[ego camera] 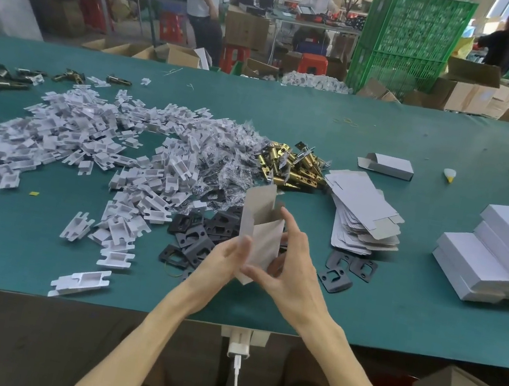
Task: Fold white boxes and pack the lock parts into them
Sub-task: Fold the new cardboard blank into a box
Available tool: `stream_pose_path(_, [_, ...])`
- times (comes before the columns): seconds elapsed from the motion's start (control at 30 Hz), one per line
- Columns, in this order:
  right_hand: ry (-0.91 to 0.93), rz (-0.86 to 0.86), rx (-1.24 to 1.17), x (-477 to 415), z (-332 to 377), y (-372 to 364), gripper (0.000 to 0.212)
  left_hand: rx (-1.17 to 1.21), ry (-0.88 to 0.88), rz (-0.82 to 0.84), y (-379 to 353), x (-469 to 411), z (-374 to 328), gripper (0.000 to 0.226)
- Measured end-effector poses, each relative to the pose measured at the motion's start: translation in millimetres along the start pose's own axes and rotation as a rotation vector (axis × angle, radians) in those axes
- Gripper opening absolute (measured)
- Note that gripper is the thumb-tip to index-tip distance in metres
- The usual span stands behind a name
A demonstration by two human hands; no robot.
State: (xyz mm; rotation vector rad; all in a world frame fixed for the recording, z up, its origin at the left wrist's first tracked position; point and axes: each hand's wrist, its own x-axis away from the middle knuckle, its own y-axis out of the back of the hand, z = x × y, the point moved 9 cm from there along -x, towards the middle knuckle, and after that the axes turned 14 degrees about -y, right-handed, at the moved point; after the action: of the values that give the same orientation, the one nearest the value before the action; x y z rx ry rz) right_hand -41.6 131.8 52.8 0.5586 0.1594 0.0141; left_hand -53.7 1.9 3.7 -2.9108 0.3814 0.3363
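worker's left hand (224, 260) & right hand (292, 260) both grip a half-folded white box (262, 228), long axis upright, open top away; brass latches (294, 166) lie beyond.

Flat blanks (365, 211) left of folded boxes (502, 254)

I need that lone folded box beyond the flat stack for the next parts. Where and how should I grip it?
Probably pinch the lone box across its two long sides at mid-body, coming from above. It lies flat on the table, and its left end has an open flap that would likely buckle.
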Motion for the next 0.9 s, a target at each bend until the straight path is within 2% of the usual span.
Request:
stream_pose_path(0.07, [-0.033, 0.074, 0.031, -2.4, -4.6, -8.6, 0.108, -0.048, 0.016, -0.015, 3.3, -1.4, 1.8, 0.047])
stream_pose_path(0.2, [-0.025, 0.13, 0.036, -8.0, -9.0, -17.6, 0.1, 0.119, 0.045, -0.271, 24.6, 1.3, 12.8, 0.046])
stream_pose_path(0.27, [-0.027, 0.11, -0.017, -12.0, -11.7, -14.8, 0.079, 0.222, 0.044, -0.389, 32.4, 2.6, 16.2, 0.044])
stream_pose_path(0.37, [-0.051, 0.022, -0.035, -28.4, -19.3, -3.9, 0.045, 0.187, 0.033, -0.463, 33.0, 2.5, 19.7, 0.043])
stream_pose_path(0.47, [-0.115, -0.031, 0.093, -67.0, -29.1, 6.1, 0.03, 0.097, 0.005, -0.506, 31.1, 3.8, 19.2, 0.047])
stream_pose_path(0.67, [-0.196, -0.013, 0.431, -168.4, -40.1, 10.7, 0.047, 0.036, -0.015, -0.441, 27.5, 1.4, 19.1, 0.047])
stream_pose_path(0.9, [-0.252, 0.07, 0.67, -236.1, -63.4, 1.2, 0.065, -0.002, 0.001, -0.431, 27.6, -2.2, 24.7, 0.055])
